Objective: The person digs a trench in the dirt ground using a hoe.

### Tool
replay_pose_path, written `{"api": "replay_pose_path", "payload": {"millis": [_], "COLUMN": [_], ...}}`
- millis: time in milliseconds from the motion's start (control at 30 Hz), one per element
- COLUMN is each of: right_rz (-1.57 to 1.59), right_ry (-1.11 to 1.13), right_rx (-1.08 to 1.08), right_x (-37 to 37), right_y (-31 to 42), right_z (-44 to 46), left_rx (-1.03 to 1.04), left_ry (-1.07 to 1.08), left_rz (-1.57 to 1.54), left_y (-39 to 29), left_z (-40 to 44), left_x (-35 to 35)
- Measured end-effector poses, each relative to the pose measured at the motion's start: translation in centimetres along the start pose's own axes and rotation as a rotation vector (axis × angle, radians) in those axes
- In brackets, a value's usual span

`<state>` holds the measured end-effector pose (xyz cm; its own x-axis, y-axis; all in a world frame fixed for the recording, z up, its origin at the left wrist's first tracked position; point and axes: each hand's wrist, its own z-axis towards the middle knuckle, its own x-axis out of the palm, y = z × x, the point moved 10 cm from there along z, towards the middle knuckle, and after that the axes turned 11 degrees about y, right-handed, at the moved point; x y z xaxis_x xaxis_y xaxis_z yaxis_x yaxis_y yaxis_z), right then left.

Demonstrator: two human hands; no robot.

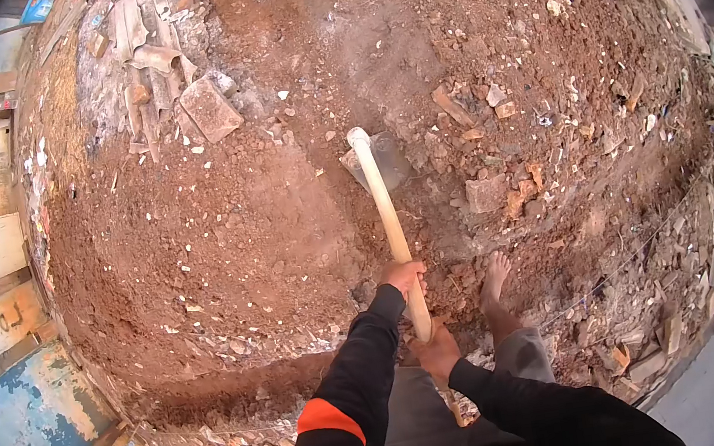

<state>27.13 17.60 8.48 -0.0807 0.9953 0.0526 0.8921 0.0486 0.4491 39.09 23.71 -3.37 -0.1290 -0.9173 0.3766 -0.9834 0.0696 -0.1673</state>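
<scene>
A hoe (382, 192) with a pale wooden handle reaches forward from my body, its metal blade (387, 162) resting against the reddish soil. My left hand (403, 277) is wrapped round the handle about midway along. Closer to my body, my right hand (436, 353) grips the lower part of the same handle. The far end of the handle shows above the blade. Part of the blade blends into the dirt. My bare foot (497, 281) stands on the soil to the right of the hoe.
Broken roof sheets (150, 60) and a flat slab (211, 109) lie at the upper left. Brick pieces (488, 194) sit right of the blade. A trench (243, 387) runs across the lower left. Painted boards (36, 409) line the left edge. A thin string (607, 279) crosses the right side.
</scene>
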Motion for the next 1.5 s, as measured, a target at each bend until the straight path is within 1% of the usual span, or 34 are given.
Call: {"api": "replay_pose_path", "payload": {"millis": [33, 67, 100, 200, 267, 300, 333, 400, 433, 500, 533, 567, 600, 633, 700, 733, 767, 833, 867, 900, 933, 1000, 1033, 1067, 1100, 1133, 1167, 1200, 1267, 1300, 1367, 1400, 1467, 1500], "right_rz": [-0.008, -0.015, 0.174, 0.416, 0.513, 0.533, 0.542, 0.535, 0.538, 0.148, 0.143, 0.08, 0.024, 0.027, 0.076, 0.196, 0.254, 0.122, 0.038, 0.041, 0.043, 0.152, 0.25, -0.017, -0.089, -0.158, -0.161, -0.161, -0.281, -0.312, -0.286, -0.287, -0.312, -0.354], "right_ry": [0.022, -0.01, 0.025, 0.202, 0.213, 0.198, 0.208, 0.312, 0.31, 0.127, 0.134, 0.052, -0.033, -0.02, 0.043, 0.13, 0.163, 0.121, 0.129, 0.106, 0.084, 0.216, 0.223, 0.22, 0.135, 0.045, 0.027, 0.003, -0.055, -0.067, -0.06, -0.047, -0.01, 0.008], "right_rx": [0.006, -0.046, -0.049, 0.032, 0.046, 0.029, 0.03, -0.006, -0.011, -0.116, -0.119, -0.224, -0.343, -0.368, -0.11, -0.039, -0.053, -0.295, -0.336, -0.373, -0.409, -0.191, -0.228, -0.071, -0.08, -0.114, 0.004, 0.115, 0.118, 0.129, 0.136, 0.12, 0.074, -0.048], "right_x": [0.9, 0.8, 1.3, 2.9, 2.6, 2.3, 1.8, 1.2, 0.3, -2.6, -1.8, -1.6, -1.6, -0.6, 2.4, 4.4, 7.0, 10.0, 13.6, 15.6, 17.5, 14.5, 13.8, 10.4, 7.2, 4.0, 1.4, -1.1, -4.2, -5.2, -5.9, -5.9, -5.8, -5.5], "right_y": [1.7, 3.9, 5.2, 9.1, 12.3, 13.0, 11.7, 7.8, 5.6, 2.6, 1.5, 1.7, 4.0, 5.5, 5.6, 6.6, 6.3, 10.0, 9.3, 8.8, 8.3, 5.1, 1.4, -0.5, -2.6, -3.6, -7.1, -10.6, -13.3, -14.2, -12.9, -11.7, -8.9, -6.9], "right_z": [-0.3, -0.6, -0.6, 0.0, -0.4, -0.5, -0.5, -0.4, -0.7, -1.4, -1.8, -2.1, -2.0, -1.1, 0.0, 0.6, 1.7, 1.0, 1.3, 1.8, 2.3, 1.2, 1.5, 0.2, -1.3, -2.1, -2.7, -3.9, -9.1, -12.1, -14.9, -15.5, -14.7, -12.2], "left_rx": [0.0, -0.024, -0.054, -0.059, -0.064, -0.08, -0.096, -0.076, -0.055, -0.008, 0.012, 0.037, 0.058, 0.032, 0.004, -0.029, -0.061, -0.166, -0.153, -0.139, -0.112, -0.069, -0.088, -0.044, 0.006, 0.099, 0.203, 0.234, 0.306, 0.331, 0.273, 0.276, 0.465, 0.597], "left_ry": [-0.002, 0.012, 0.028, 0.068, 0.093, 0.108, 0.119, 0.057, 0.013, -0.046, -0.061, -0.085, -0.102, -0.079, -0.071, -0.038, 0.004, 0.062, -0.003, -0.069, -0.068, -0.042, -0.026, -0.087, -0.149, -0.222, -0.297, -0.32, -0.338, -0.332, -0.279, -0.274, -0.24, -0.269], "left_rz": [-0.002, 0.006, 0.011, -0.001, -0.012, -0.005, 0.001, 0.017, 0.02, 0.013, 0.035, 0.058, 0.065, 0.074, 0.077, 0.108, 0.138, 0.091, 0.156, 0.246, 0.256, 0.201, 0.164, 0.124, 0.087, 0.134, 0.185, 0.154, 0.081, 0.044, -0.136, -0.127, -0.098, -0.037], "left_y": [-0.6, -1.2, -1.7, -7.1, -9.2, -9.9, -9.8, -8.9, -8.0, -5.2, -4.4, -4.2, -5.4, -6.3, -8.1, -9.3, -10.4, -9.8, -9.0, -8.9, -9.0, -6.7, -4.9, -3.0, -1.0, -0.2, 0.3, 2.2, 5.4, 7.0, 9.6, 8.5, 2.9, -1.7], "left_z": [-0.1, -0.2, -0.3, -1.4, -0.1, 0.8, 1.3, 3.3, 4.8, 6.8, 6.9, 6.7, 6.1, 5.5, 4.5, 4.3, 4.2, 2.9, 1.4, -0.1, -0.5, 0.2, 1.8, 3.0, 3.8, 3.1, 1.8, 1.2, -1.5, -3.8, -7.2, -8.4, -12.4, -14.9], "left_x": [-0.8, -1.1, -1.1, -1.5, -1.9, -2.1, -2.3, -1.7, -1.2, -1.1, -1.2, -2.1, -2.6, -3.0, -4.7, -5.6, -5.9, -9.5, -12.0, -14.0, -14.4, -12.9, -11.5, -10.6, -9.0, -6.3, -3.1, -0.6, 3.5, 5.1, 7.3, 7.8, 8.1, 8.2]}}
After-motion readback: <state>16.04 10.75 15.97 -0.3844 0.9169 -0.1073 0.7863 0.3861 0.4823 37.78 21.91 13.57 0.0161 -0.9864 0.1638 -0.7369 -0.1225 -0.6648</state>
